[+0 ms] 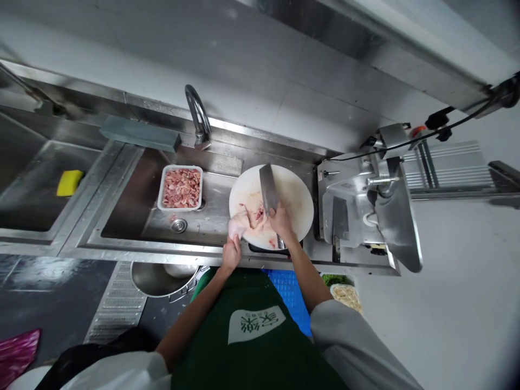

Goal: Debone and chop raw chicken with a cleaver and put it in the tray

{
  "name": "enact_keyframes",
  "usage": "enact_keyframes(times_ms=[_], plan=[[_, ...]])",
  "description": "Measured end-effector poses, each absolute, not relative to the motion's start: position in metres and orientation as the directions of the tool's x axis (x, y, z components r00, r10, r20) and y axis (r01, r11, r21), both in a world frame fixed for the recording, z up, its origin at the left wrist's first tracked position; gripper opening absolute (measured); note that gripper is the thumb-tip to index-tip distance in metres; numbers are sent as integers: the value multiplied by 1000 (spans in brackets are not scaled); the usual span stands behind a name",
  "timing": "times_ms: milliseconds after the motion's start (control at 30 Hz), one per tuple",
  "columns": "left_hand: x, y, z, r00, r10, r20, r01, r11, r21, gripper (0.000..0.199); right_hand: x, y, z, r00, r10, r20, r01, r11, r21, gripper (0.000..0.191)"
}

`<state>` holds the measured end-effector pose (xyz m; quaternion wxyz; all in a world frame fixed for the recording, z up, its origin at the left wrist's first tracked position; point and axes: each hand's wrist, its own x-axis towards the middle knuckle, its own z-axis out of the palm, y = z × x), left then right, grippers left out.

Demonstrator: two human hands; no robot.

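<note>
A round white cutting board lies on the steel counter in front of me. At its left edge my left hand grips the near end of a piece of raw, skin-on poultry. My right hand is closed round the handle of a cleaver, whose broad blade points away from me over the board. Reddish cut meat shows just left of the blade. Whether the edge touches the meat I cannot tell. A small red scrap lies near the board's front edge.
A white tub of chopped raw meat stands in the sink at left, below a curved faucet. Right of the board is a metal slicer with another cleaver beside it. A steel pot sits below the counter.
</note>
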<state>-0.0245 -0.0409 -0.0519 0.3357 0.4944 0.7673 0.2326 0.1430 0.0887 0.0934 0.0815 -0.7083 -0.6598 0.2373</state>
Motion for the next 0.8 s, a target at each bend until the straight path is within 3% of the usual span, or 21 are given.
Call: enact_keyframes(times_ms=[67, 133, 167, 267, 333, 433, 600, 700, 800], plan=[[-22, -40, -51, -297, 913, -281, 597, 407, 691, 56, 136, 77, 106, 35, 997, -72, 889, -64, -453, 47], [-21, -40, -52, -307, 906, -292, 587, 422, 691, 56, 124, 55, 104, 60, 998, -14, 891, -59, -450, 50], [-21, -40, -52, -307, 904, -298, 581, 426, 693, 56, 119, 42, 97, 69, 996, -52, 896, -85, -436, 49], [-22, -40, -53, -298, 905, -303, 559, 423, 714, 54, 116, 5, 67, 56, 929, -366, 917, -193, -349, 43], [-23, -40, -51, -298, 906, -300, 542, 419, 728, 54, 129, -9, 51, 20, 879, -476, 918, -204, -339, 40], [-20, -37, -41, -300, 909, -290, 531, 411, 740, 57, 162, -11, 43, 7, 863, -505, 926, -196, -322, 43], [4, -16, -18, -262, 928, -263, 498, 364, 787, 57, 202, 7, 52, 163, 881, -444, 924, -294, -245, 44], [9, -6, -10, -245, 919, -308, 516, 392, 762, 59, 206, 14, 57, 143, 880, -453, 924, -282, -258, 43], [-2, -15, -10, -207, 918, -338, 582, 394, 712, 56, 196, 18, 67, 97, 892, -441, 917, -252, -309, 53]])
